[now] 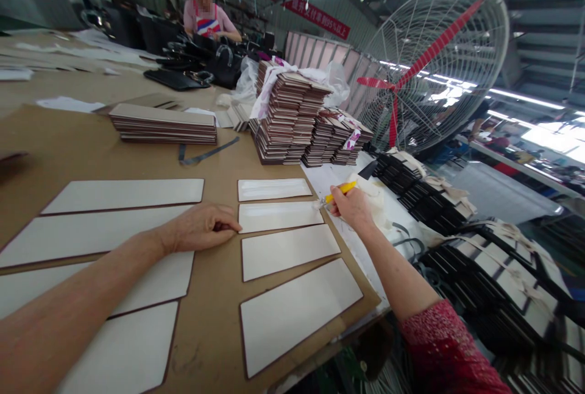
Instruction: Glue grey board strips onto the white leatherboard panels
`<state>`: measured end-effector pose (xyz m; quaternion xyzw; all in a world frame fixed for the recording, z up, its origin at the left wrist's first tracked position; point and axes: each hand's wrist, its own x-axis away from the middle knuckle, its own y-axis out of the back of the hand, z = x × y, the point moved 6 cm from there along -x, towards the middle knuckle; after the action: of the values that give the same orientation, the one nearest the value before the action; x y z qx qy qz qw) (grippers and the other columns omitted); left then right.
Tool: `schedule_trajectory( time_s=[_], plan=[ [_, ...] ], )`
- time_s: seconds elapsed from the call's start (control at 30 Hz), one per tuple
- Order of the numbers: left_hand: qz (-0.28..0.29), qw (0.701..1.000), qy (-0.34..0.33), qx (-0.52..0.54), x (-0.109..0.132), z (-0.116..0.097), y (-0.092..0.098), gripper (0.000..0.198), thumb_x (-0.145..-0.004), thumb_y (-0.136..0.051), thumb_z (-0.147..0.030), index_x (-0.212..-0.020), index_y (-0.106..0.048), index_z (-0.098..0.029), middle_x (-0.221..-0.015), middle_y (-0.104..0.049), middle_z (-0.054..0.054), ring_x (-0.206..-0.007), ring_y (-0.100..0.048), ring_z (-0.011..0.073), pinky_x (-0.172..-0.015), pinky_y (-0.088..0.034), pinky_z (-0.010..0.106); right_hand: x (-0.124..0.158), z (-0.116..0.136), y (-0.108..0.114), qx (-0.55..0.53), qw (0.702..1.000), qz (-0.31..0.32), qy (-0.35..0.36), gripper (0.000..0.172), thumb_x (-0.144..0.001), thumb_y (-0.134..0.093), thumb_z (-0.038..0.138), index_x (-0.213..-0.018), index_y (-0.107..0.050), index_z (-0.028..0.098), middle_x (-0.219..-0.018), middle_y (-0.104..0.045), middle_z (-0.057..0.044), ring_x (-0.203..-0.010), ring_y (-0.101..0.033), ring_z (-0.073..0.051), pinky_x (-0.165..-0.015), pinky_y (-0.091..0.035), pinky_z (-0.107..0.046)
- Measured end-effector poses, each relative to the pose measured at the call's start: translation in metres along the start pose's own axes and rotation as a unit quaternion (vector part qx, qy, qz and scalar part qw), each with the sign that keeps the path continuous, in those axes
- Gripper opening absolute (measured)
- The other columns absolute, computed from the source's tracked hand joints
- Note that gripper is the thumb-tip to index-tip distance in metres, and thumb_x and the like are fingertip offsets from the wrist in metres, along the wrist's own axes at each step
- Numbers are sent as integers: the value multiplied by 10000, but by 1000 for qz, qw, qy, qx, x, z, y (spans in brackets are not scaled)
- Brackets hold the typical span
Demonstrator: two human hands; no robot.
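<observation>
Several white rectangular panels with dark edges lie in two columns on a brown cardboard sheet (214, 296). My left hand (201, 228) rests between the columns with fingers curled, its fingertips at the left edge of the second right-hand panel (280, 216). My right hand (351, 206) grips a yellow-handled brush (337, 192) whose tip touches that panel's right end. The top right-hand panel (273, 189) looks glossy.
Tall stacks of brown-edged panels (292, 120) stand behind the cardboard sheet and a lower stack (163, 123) to their left. Black pieces with cords (484, 260) are piled at the right. A large red-bladed fan (434, 65) stands beyond. Another person (208, 13) sits far back.
</observation>
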<state>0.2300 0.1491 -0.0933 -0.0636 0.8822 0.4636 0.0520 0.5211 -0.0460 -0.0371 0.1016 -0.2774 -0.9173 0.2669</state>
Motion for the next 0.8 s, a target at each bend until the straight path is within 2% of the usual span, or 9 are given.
schedule_trajectory(
  time_s=[0.1,0.17,0.37,0.53,0.67,0.8],
  plan=[
    [-5,1000,-6,3,0,-2,1,242,-872,-550,-205,-929,-784,-227,-832,-708,3,-764,-660,126,-705,-458,202,7,7,-2,-42,999,2,2,248,-894,-673,322,-687,-644,188,-490,-638,12,-395,-604,-123,-421,-504,-196],
    [-9,1000,-9,11,1,-3,2,236,-864,-555,-203,-918,-784,-215,-815,-700,7,-746,-652,124,-695,-457,203,15,15,-12,-89,996,19,-2,206,-912,-640,324,-758,-644,187,-555,-667,17,-431,-626,-122,-435,-533,-200],
    [-13,1000,0,24,2,1,3,219,-849,-564,-194,-880,-781,-199,-812,-700,18,-736,-648,127,-692,-464,209,54,38,-71,-215,966,137,-48,153,-926,-604,307,-864,-636,171,-641,-695,9,-464,-646,-117,-454,-579,-221],
    [-10,1000,-3,25,2,2,3,215,-855,-567,-204,-887,-780,-197,-826,-708,22,-742,-653,128,-693,-464,212,73,47,-107,-239,950,191,-67,143,-931,-584,276,-854,-639,168,-623,-686,16,-446,-638,-116,-433,-573,-225],
    [-9,1000,-3,27,1,1,3,217,-855,-567,-205,-892,-780,-202,-842,-718,20,-745,-658,126,-692,-467,206,74,45,-120,-229,948,209,-65,148,-919,-600,284,-833,-636,169,-611,-685,17,-432,-633,-117,-423,-569,-224],
    [-13,999,0,29,2,0,4,208,-849,-572,-206,-872,-779,-203,-842,-719,19,-741,-656,127,-689,-467,208,66,38,-116,-204,956,201,-59,154,-892,-638,296,-813,-644,164,-594,-682,12,-419,-630,-122,-391,-548,-211]
  ],
)
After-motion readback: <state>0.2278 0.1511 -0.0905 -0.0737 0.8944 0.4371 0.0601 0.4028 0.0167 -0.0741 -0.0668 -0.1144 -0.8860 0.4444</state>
